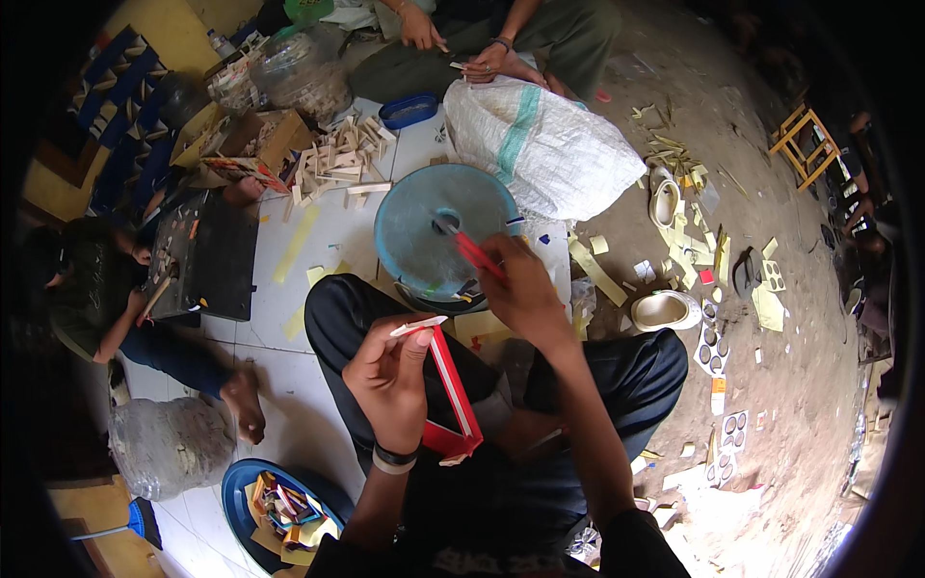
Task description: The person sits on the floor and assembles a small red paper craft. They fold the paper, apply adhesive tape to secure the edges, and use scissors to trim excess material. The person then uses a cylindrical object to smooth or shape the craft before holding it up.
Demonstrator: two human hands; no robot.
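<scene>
My left hand [387, 378] pinches an angular strip piece [453, 385], red with white inner faces and pale ends, bent into a partly open frame above my lap. A red-handled tool [474, 254] with a narrow grey metal tip is gripped in my right hand [525, 294]. Its tip lies over the round teal tub [395, 207], whose greyish top has a dark spot near the middle. My fingers cover part of the handle, so I cannot tell the tool's exact kind. The two hands are apart, with the left one lower and nearer to me.
Small wooden blocks [337, 159] are heaped beyond the tub, near a blue tray [408, 111] and white woven sack [540, 144]. A blue basin [231, 491] of colourful pieces stands at near left. Paper scraps and a pale clog [665, 310] litter the right floor. Other people sit far and left.
</scene>
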